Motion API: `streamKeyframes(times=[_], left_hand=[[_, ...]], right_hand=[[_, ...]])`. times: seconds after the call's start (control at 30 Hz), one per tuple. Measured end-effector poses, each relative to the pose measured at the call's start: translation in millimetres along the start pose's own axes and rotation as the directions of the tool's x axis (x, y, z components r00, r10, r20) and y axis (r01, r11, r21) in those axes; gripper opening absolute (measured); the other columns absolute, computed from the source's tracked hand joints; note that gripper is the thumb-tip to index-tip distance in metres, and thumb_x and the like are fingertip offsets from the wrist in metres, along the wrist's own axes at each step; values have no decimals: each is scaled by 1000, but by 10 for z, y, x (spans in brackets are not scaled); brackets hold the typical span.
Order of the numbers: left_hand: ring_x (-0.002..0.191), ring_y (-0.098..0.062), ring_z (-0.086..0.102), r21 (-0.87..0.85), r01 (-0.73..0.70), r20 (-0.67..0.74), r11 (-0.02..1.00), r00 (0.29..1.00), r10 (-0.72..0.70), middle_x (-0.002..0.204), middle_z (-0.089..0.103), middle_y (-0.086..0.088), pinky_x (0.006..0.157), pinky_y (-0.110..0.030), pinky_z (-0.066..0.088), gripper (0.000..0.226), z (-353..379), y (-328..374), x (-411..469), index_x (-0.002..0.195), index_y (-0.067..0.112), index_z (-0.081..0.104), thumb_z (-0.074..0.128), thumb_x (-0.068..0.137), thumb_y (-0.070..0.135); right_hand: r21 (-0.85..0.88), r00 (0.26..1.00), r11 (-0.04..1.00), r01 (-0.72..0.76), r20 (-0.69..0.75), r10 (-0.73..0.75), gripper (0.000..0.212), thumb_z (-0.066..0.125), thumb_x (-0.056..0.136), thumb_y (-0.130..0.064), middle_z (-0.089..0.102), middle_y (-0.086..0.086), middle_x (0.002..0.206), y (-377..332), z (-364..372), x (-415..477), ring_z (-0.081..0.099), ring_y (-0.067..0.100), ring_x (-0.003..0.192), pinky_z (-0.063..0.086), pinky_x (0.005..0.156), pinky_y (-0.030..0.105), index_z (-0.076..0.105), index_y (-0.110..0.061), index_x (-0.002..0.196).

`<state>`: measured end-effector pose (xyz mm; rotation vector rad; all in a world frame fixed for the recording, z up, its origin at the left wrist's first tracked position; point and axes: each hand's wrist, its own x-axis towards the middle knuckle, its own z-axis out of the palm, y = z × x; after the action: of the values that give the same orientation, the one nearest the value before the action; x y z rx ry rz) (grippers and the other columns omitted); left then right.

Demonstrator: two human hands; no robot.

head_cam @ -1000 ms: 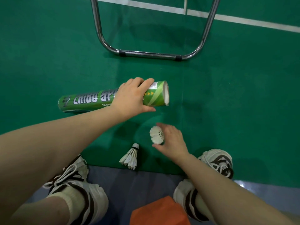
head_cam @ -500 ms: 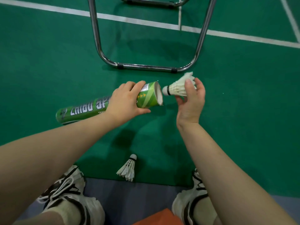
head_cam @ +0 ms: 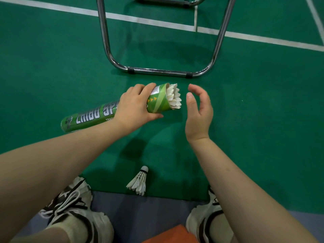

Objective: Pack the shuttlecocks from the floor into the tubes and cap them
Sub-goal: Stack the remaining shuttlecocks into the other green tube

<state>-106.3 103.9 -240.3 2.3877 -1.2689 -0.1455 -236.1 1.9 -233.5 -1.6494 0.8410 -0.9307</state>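
My left hand [head_cam: 135,106] grips a long green shuttlecock tube [head_cam: 91,116] near its open end and holds it roughly level above the floor. The white feathers of a shuttlecock [head_cam: 173,96] stick out of that open end. Just right of the feathers hovers my right hand [head_cam: 199,111], fingers spread and curved, holding nothing. A second white shuttlecock [head_cam: 138,181] lies on the green floor between my feet, cork pointing away from me.
A chrome tubular chair frame [head_cam: 157,71] stands on the green court floor just beyond the tube. White court lines [head_cam: 140,20] run behind it. My two sneakers [head_cam: 75,213] rest on a grey strip at the bottom, with an orange object [head_cam: 171,235] between them.
My right hand carried a shuttlecock up from the floor, pushed it cork-first into the tube's open end, and has let go. The tube's mouth now shows feathers.
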Motion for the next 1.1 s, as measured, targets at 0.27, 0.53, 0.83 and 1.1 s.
streamKeyframes(times=[0.27,0.53,0.83,1.1], left_hand=[[93,-33,52,14,-53,-23,998,998,53,107,56,-14,79,-44,43,87,35,45,-56,127,13,47,79,56,51],[82,-34,54,45,-177,-21,983,984,178,96,56,-15,71,-44,44,75,191,44,-252,119,16,39,59,61,58],[90,-37,52,57,-151,45,987,988,148,104,56,-18,76,-48,44,77,70,-41,-155,127,11,46,75,62,41],[97,-36,50,141,-148,165,979,978,124,111,54,-18,82,-46,42,92,-2,-340,-302,131,11,43,81,55,46]], right_hand=[[-142,849,978,-156,487,206,51,46,80,-49,54,5,65,-79,75,24,46,13,65,39,63,34,63,-3,66],[-201,493,900,-386,780,386,23,72,68,-23,64,11,97,-51,44,27,61,17,89,50,86,35,65,-17,89],[-269,925,962,49,376,58,54,48,70,-56,54,-6,83,87,168,-361,52,17,84,43,77,34,61,-10,95],[-467,829,790,397,552,-90,106,51,68,-69,24,12,152,491,60,-506,21,25,140,16,114,39,19,-4,145]])
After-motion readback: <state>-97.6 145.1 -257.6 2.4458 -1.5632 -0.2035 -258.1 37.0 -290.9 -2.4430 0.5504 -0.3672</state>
